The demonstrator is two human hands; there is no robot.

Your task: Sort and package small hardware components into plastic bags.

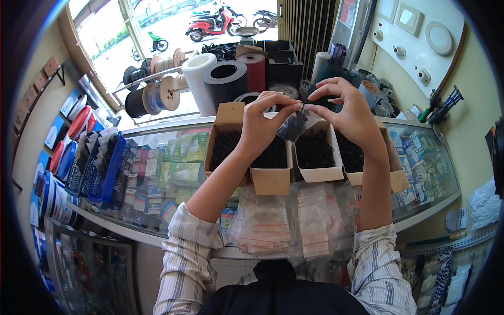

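A small clear plastic bag with black pieces inside hangs above the open boxes. My left hand pinches its top edge between thumb and fingertips. The thumb of my right hand is at the bag's upper right edge, while other fingers of that hand are raised and spread. Below stand several open cardboard boxes filled with small black pieces, perhaps screws: a left box, one with a brown front flap, a white-edged one and a right box partly behind my forearm.
Stacks of clear zip bags and more bags lie at the near edge of the glass counter. Blue baskets stand left. Beyond are plastic sheet rolls, cable spools and a scale.
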